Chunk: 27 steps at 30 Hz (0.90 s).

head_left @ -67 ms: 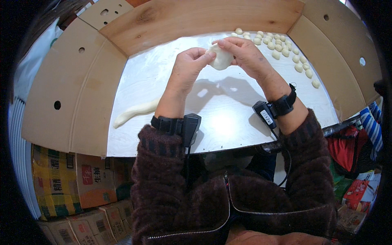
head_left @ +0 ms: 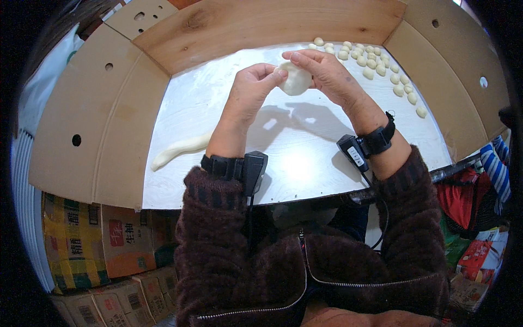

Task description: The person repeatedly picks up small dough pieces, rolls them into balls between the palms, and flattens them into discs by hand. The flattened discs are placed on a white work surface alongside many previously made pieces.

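Note:
Above the floured white board I hold up a flattened round of dough between both hands. My left hand pinches its left edge, with the thumb lying on the near face. My right hand grips the upper right edge, thumb and fingers closed on it. Part of the round's rim is hidden behind my fingers. A long rope of dough lies on the board at the left, its right end hidden by my left forearm. Many small dough balls are scattered at the far right.
A wooden plank stands along the board's far edge. Cardboard walls rise at the left and right. Cardboard boxes are stacked below left. A red bag hangs at lower right. Straps with black devices circle both wrists.
The dough round has shifted very slightly downward, and the right fingers have moved a little on its upper edge. Everything else looks the same.

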Available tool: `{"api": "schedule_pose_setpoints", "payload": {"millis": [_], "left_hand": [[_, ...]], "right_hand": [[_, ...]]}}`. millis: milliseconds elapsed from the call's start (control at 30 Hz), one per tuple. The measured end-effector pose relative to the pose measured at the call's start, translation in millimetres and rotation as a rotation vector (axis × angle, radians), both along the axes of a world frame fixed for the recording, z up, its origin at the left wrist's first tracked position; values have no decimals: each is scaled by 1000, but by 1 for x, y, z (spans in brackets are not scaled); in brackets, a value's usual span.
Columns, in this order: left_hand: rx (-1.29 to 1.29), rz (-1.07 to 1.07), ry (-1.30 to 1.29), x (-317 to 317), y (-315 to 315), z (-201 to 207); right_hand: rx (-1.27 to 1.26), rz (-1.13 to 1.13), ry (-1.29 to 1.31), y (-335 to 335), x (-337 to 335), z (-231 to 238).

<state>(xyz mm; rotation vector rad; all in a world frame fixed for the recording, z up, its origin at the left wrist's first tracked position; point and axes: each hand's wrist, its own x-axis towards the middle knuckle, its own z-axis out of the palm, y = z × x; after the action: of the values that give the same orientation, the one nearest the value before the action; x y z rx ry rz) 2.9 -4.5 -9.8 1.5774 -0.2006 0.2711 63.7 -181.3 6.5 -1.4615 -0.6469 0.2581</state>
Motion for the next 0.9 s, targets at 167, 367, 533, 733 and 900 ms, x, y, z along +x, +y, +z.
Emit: {"api": "schedule_pose_setpoints", "payload": {"millis": [167, 367, 533, 733, 900], "left_hand": [[-17, -42, 28, 0, -5, 0], [-28, -96, 99, 1, -8, 0], [-19, -79, 7, 3, -5, -1], [-181, -33, -43, 3, -5, -2], [-180, -21, -78, 4, -7, -2]], "right_hand": [[-158, -7, -81, -7, 1, 1], [178, -10, 170, 1, -2, -1], [-57, 62, -16, -5, 0, 2], [37, 75, 33, -3, -3, 0], [75, 53, 10, -1, -4, -2]]}}
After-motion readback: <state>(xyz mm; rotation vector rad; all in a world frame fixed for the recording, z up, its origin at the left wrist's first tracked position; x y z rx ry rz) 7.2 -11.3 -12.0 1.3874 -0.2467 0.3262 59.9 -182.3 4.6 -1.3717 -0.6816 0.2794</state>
